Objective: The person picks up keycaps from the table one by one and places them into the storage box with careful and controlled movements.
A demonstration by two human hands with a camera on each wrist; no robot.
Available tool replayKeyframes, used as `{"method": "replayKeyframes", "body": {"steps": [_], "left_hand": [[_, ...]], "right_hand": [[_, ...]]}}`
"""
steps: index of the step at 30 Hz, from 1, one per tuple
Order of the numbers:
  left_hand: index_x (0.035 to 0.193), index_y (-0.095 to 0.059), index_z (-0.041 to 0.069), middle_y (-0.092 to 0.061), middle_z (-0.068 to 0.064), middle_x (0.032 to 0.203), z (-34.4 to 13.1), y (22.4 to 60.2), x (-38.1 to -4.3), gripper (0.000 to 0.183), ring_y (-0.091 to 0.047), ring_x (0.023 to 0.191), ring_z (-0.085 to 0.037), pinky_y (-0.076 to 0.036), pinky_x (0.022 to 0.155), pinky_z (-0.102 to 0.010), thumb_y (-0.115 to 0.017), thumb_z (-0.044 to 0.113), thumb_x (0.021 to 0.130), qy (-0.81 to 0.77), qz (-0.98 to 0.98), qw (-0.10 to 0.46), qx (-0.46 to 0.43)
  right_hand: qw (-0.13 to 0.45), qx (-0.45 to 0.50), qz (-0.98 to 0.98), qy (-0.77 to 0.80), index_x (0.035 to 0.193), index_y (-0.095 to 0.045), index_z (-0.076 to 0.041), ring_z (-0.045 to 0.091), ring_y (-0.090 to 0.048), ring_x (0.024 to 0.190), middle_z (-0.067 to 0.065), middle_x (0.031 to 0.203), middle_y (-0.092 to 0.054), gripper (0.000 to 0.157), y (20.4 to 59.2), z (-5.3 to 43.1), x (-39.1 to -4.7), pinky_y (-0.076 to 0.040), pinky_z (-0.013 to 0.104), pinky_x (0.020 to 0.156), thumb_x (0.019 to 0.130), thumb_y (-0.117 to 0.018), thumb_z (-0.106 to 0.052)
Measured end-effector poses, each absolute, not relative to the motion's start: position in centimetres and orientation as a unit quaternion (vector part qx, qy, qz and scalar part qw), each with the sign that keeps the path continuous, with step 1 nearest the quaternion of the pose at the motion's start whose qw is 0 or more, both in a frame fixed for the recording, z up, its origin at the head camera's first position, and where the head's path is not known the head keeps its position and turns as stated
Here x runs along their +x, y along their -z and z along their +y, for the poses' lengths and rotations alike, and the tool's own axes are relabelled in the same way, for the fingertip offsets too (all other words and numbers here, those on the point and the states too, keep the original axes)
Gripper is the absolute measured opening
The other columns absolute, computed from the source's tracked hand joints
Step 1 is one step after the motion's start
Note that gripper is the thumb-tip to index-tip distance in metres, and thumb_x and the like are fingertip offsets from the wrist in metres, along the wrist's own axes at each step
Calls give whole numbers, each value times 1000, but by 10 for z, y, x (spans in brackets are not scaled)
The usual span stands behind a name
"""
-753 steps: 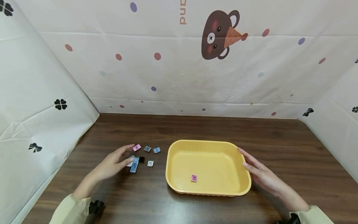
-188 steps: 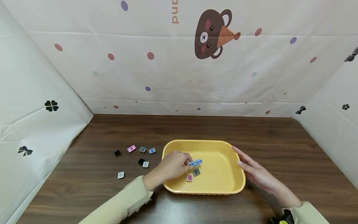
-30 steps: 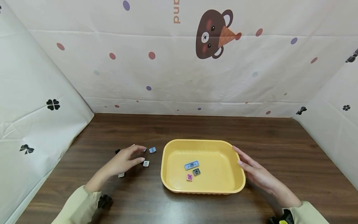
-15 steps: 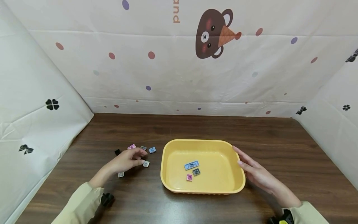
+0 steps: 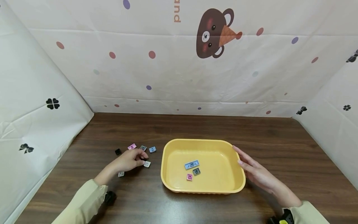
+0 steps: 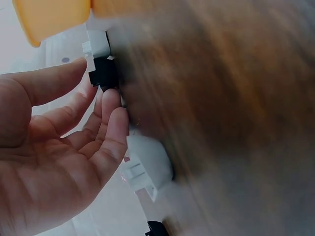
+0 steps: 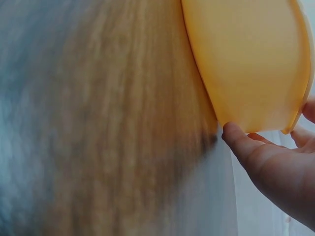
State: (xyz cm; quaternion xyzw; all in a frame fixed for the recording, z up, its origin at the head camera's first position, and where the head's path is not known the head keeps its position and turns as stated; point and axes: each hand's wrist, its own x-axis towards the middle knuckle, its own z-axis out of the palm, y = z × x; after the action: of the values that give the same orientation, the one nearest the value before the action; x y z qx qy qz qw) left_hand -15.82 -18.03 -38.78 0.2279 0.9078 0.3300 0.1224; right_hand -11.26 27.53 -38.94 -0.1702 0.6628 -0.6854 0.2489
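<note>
When lifting the black block (image 6: 106, 73) beside the white block (image 5: 147, 164), pinch its sides; probably light and hard. Cannot tell if gripped by left fingers (image 6: 117, 125). Touching tray (image 5: 218, 174) with loose right fingers (image 5: 246, 156).

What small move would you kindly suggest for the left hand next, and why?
Perhaps the left hand should pinch the black piece next to the white piece: the hand is right at it, a firm grip isn't evident, and the yellow tray already holds three similar pieces.
</note>
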Motion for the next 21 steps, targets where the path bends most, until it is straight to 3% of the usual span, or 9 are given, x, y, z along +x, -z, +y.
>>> {"method": "replayKeyframes", "body": {"steps": [17, 21], "left_hand": [[86, -65, 2, -60, 3, 76, -185, 391, -159, 8, -53, 71, -8, -45, 65, -26, -66, 2, 78, -312, 918, 112, 220], [86, -65, 4, -60, 3, 77, -186, 390, -158, 7, -54, 73, -9, -45, 66, -27, -66, 4, 80, -312, 920, 105, 212]], "right_hand": [[249, -178, 659, 687, 147, 0, -16, -8, -35, 121, 2, 148, -3, 54, 391, 277, -113, -40, 19, 92, 101, -28, -12], [250, -177, 657, 689, 148, -1, -16, -7, -35, 121, 4, 148, -1, 54, 391, 277, -113, -40, 19, 92, 101, -28, -12]]}}
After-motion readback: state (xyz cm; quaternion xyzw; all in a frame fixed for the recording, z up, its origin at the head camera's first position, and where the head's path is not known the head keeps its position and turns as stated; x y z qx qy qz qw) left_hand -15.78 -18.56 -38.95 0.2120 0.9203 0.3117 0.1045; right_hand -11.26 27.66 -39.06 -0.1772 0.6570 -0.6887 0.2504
